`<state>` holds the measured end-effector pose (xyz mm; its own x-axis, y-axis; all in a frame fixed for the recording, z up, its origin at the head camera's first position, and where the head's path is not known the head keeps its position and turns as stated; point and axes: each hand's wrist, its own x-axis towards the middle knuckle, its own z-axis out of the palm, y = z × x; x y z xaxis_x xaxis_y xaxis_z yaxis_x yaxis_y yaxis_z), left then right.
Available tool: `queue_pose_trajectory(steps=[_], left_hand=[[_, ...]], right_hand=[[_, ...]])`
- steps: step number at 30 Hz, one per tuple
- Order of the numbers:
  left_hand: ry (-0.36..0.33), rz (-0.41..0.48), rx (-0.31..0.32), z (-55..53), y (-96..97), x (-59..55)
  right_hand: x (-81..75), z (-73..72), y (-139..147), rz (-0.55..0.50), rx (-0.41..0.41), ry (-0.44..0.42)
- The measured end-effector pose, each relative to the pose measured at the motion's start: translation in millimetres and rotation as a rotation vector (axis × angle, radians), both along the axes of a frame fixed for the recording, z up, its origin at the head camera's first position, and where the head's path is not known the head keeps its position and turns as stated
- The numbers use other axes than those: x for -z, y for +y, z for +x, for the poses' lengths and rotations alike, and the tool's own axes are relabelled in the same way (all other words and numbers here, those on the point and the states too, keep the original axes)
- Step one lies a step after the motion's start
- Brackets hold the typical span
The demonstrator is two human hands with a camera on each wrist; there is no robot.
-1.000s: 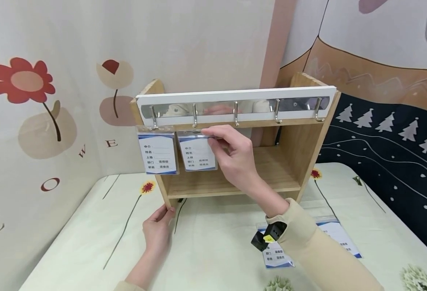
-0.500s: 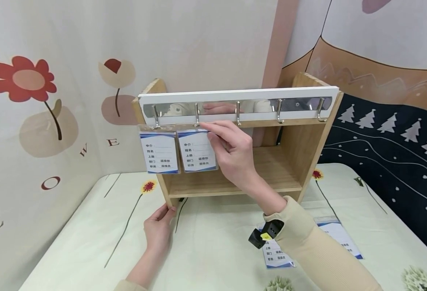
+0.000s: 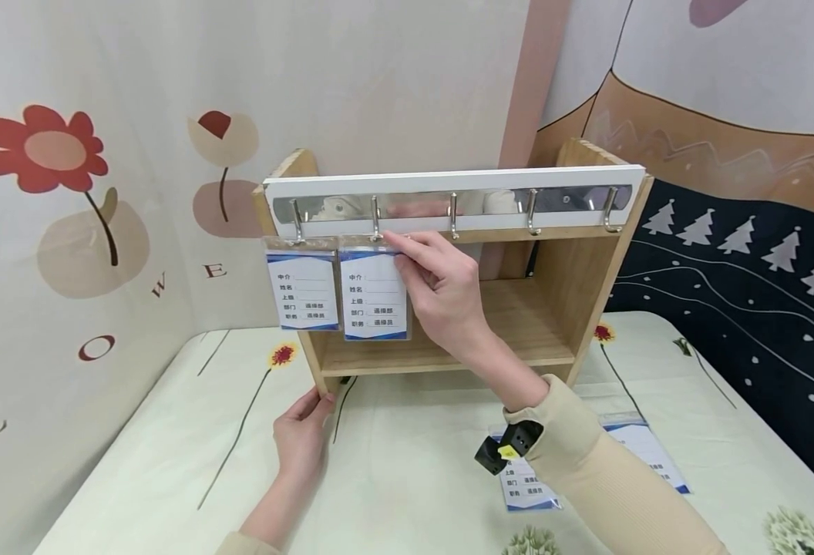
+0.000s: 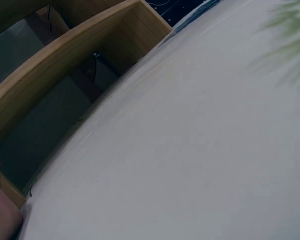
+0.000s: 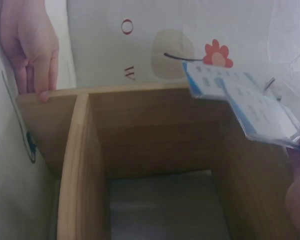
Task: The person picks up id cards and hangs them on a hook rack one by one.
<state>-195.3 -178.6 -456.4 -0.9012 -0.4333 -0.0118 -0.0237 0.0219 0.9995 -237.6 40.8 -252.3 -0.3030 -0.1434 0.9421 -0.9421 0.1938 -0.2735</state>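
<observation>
- Right hand (image 3: 445, 289): thumb and forefinger are clamped on the upper right corner of a flat, clear plastic badge holder with a white-and-blue printed card (image 3: 375, 301).
- Position of this held badge: directly below the second metal hook (image 3: 375, 214) from the left, card face toward the head camera. Its clear top edge meets the hook's lower end; whether the hook passes through the slot cannot be told.
- Neighbouring unit: a matching white-and-blue badge in a clear sleeve (image 3: 303, 291) hangs at the first metal hook (image 3: 296, 216), just beside the held badge.
- Hook rail: a long white board with a mirror-finish metal strip (image 3: 414, 183) carries five hooks in a row and spans the upper front of a pale wooden two-sided shelf unit (image 3: 442, 366).
- Left hand (image 3: 301, 439): thumb and fingers are clamped on the lower front corner of the left side panel (image 5: 155, 92), near the tabletop.
- Supporting surface: a pale green flower-printed cloth (image 3: 407, 470). Two further badges lie on it at the right: one partly hidden by the right forearm (image 3: 528, 489), the other beyond that arm (image 3: 646, 451).
- Right wrist: a small black camera device (image 3: 507, 447) is mounted beside the cream sleeve (image 3: 622, 478).
</observation>
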Motion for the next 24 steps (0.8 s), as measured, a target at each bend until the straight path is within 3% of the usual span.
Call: queue_pose_trajectory(steps=[5,13,24], left_hand=[[0.010,-0.004,-0.002,0.0,0.1,0.3],[0.026,-0.005,-0.006,-0.2,1.5,0.5],[0.002,-0.048,-0.002,0.8,0.4,0.7]], right_hand=[[3.2,-1.6,0,0.003,0.011,-0.041],[8.4,-4.2,-1,-0.047,0.033,-0.038],[32.4,-1.1,14,-0.056,-0.012,-0.041]])
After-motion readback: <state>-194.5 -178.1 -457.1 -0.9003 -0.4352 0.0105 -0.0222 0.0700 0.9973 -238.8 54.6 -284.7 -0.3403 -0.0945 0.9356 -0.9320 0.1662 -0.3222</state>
